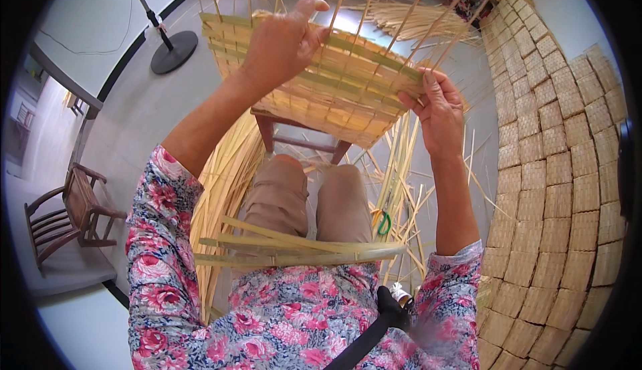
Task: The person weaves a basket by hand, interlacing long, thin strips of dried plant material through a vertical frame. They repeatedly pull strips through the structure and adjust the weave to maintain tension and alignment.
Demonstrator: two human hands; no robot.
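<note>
A half-woven basket (328,99) of flat pale bamboo strips is in front of me above a dark wooden stool (265,133), with thin uprights sticking up from its rim. At its upper left, my left hand (281,42) is closed over the rim, index finger bent up and thumb side against the weave; its other fingers are mostly hidden. My right hand (441,106) pinches a greenish bamboo strip (381,59) at the basket's right corner, thumb on top. Across my lap lie several loose bamboo strips (301,258).
Long strips (231,176) are heaped left of my legs, and more lie scattered on the right around green-handled scissors (384,223). Stacked woven pieces (548,169) line the right wall. A fan base (174,52) and a wooden chair (83,206) stand to the left. Another strip pile (414,19) lies beyond the basket.
</note>
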